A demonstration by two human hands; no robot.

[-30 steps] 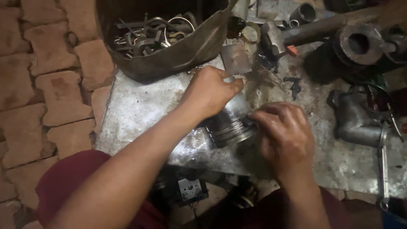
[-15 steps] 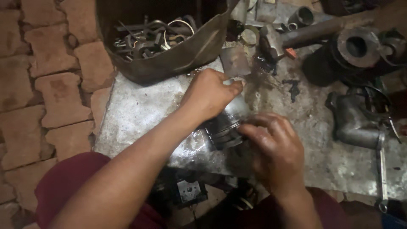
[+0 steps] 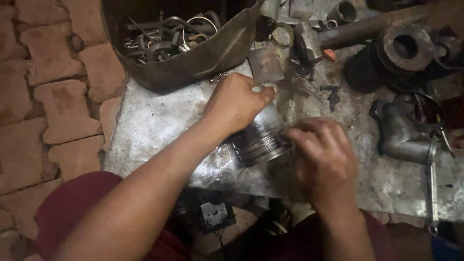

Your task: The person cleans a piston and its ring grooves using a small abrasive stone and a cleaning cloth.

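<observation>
Gripping the metal piston (image 3: 261, 140) from above, my left hand (image 3: 237, 104) is pinning it on its side on the steel plate (image 3: 154, 125). My right hand (image 3: 321, 157) is curling its fingers against the ringed end. Behind, a dented tub (image 3: 203, 58) is holding scrap metal parts (image 3: 164, 34).

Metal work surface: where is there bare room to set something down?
The metal sheet is bare between the bin of scrap parts, its left edge and the left hand. The right side is crowded: pipe elbow, black flanged cylinder.
</observation>
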